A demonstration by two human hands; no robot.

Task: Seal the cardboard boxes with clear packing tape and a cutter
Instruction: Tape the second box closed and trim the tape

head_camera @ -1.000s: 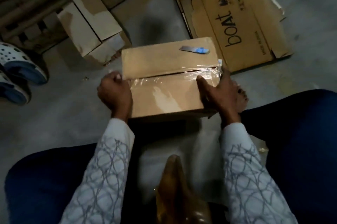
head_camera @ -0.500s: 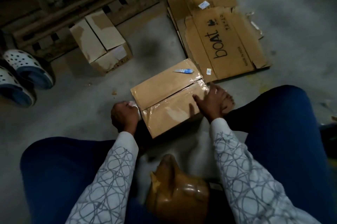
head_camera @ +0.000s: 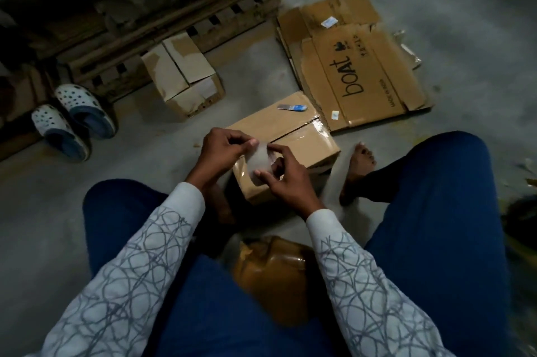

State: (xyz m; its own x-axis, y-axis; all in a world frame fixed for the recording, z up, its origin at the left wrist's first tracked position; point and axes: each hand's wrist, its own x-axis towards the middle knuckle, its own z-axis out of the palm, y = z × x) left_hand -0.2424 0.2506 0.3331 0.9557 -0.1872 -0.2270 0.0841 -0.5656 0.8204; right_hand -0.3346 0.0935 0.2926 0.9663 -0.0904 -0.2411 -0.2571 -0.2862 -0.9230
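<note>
While the left hand [head_camera: 223, 150] pinches the upper left corner of a clear tape strip [head_camera: 260, 160] between thumb and curled fingers, the right hand [head_camera: 286, 179] grips the strip's right side, index fingertip at the top and thumb at the bottom. The strip is stretched between both sets of fingertips, just above the near end of the box [head_camera: 270, 124]. Farther right, the cutter [head_camera: 293, 107] lies flat on the box's far flap, well apart from both hands.

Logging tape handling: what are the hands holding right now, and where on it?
A loose strip of clear tape: the left hand pinches its upper edge, the right hand its lower right side.
</note>
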